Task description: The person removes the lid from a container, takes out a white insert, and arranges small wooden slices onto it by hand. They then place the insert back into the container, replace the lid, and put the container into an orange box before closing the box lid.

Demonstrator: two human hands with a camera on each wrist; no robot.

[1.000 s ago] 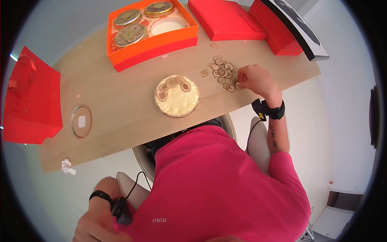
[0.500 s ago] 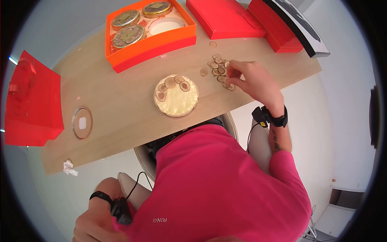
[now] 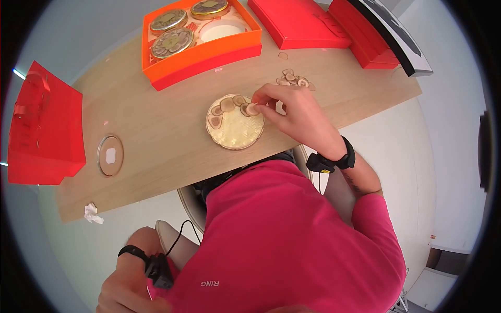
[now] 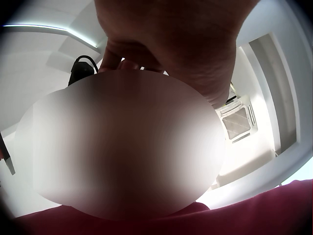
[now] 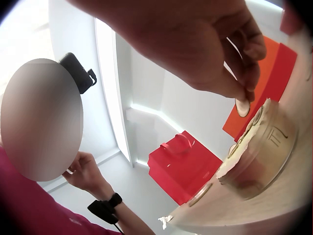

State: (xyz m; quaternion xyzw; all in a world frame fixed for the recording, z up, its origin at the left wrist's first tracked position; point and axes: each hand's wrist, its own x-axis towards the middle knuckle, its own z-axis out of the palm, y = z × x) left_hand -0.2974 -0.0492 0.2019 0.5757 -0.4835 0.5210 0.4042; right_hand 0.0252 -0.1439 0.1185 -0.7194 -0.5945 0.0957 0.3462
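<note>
My right hand (image 3: 302, 115) pinches a thin round slice (image 3: 252, 109), pale with a dark rim, between thumb and fingertips. It holds the slice over the right edge of a round clear tin (image 3: 237, 136) topped with crinkled gold lining. Several similar slices (image 3: 227, 105) lie in an arc along the tin's far rim. In the right wrist view the held slice (image 5: 242, 107) hangs tilted just above the tin (image 5: 269, 152). A loose pile of slices (image 3: 295, 80) lies beyond the right hand, partly hidden by it. My left hand (image 5: 85, 171) is raised beside the head, fingers loosely bent, holding nothing visible.
An orange-red box (image 3: 209, 61) at the back holds three filled tins and one white round recess. Red box parts (image 3: 300, 26) stand at the far right. On the left are a red gift bag (image 3: 47, 130), a clear round lid (image 3: 110, 169) and crumpled white paper (image 3: 92, 213).
My right hand has moved left from the slice pile to the tin, carrying one slice in its fingertips. The left hand has stayed raised in about the same place.
</note>
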